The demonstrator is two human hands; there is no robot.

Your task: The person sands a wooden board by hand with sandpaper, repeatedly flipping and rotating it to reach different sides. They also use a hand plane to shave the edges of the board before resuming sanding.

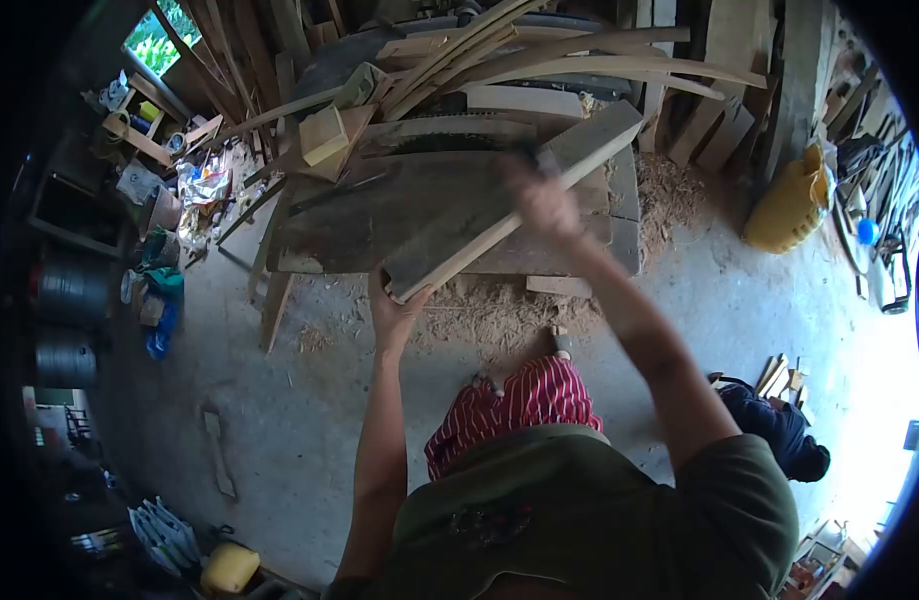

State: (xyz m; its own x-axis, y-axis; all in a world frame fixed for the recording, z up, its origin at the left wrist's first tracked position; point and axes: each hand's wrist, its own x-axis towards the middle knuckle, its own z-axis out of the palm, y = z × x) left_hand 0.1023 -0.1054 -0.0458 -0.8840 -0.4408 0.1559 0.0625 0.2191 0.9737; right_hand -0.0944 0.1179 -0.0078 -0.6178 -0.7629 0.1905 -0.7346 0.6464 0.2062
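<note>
A long, thick wooden plank (470, 250) lies slantwise across the worktable (320, 235), its near end sticking out past the front edge. My left hand (395, 318) is closed around that near end, thumb and fingers on its two sides. Over the middle of the plank is my right hand (548, 208), smeared by motion. Its fingers look curled around a dark object (518, 165) that is too blurred to name.
Curved wood strips (580, 62) and a small wood block (323, 135) lie at the table's back. A toothed saw blade (450, 140) shows behind the plank. Shavings (480, 318) cover the floor below. A yellow sack (792, 205) stands right; a dark-clothed person (775, 430) is lower right.
</note>
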